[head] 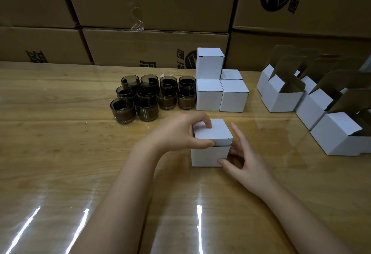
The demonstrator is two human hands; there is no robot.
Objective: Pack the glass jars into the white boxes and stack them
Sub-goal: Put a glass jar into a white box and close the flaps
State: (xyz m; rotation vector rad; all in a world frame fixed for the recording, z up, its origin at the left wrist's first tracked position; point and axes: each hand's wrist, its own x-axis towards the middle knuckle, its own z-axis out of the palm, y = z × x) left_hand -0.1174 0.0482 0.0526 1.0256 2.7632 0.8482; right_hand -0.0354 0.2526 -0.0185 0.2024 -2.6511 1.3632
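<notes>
- A white box [208, 154] is seen at the frame's centre, its lid pinched by the left hand [178, 133] and its right side touched by the right hand [244, 161].
- Dark glass jars [152, 97] are grouped left of centre.
- Closed boxes [209, 93] are stacked just beside them.
- Open boxes [281, 101] are lined along the right edge.

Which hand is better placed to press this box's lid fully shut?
Left. The left hand grips the lid of the white box, fingers on top, thumb at its front edge; the right hand only braces the box's lower side.

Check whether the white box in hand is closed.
Not quite: the white box has its lid folded over, but a dark gap shows under the front edge.
</notes>
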